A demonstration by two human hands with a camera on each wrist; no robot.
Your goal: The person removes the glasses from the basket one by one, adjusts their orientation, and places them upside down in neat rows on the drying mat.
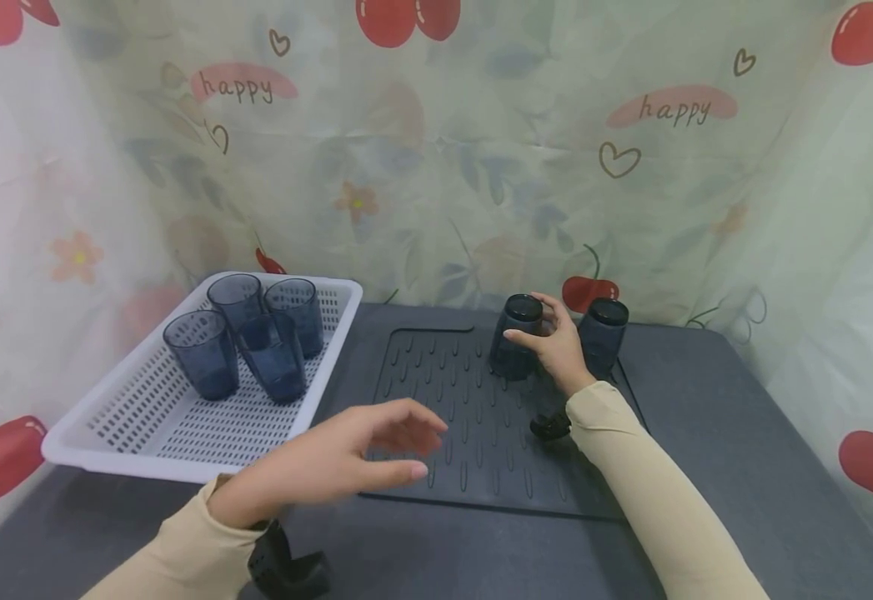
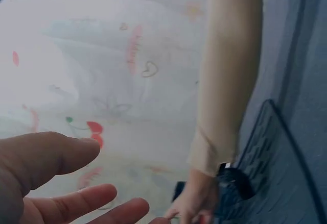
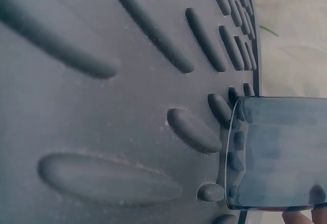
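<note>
left hand (image 1: pixel 357 450) loose, empty | right hand (image 1: pixel 556 346) grips glass (image 1: pixel 513 346) | mouth-down, axis near upright, seemingly on mat (image 1: pixel 474 433)

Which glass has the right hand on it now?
The left glass of the two upside-down ones on the mat: the right hand grips it. The right glass stands ungripped; four glasses sit in the white basket.

Head view: you've got soft, diffuse light, can't place the source; side curtain (image 1: pixel 856 283) brightest, faint shadow beside your right sleeve (image 1: pixel 654 492). Wide-angle stretch toward the edges. Left wrist: curtain's washed out, your right hand (image 2: pixel 196 198) looks soft. Right wrist: dimmer, greyish, ribbed mat (image 3: pixel 138 101) slightly hazy up close.
</note>
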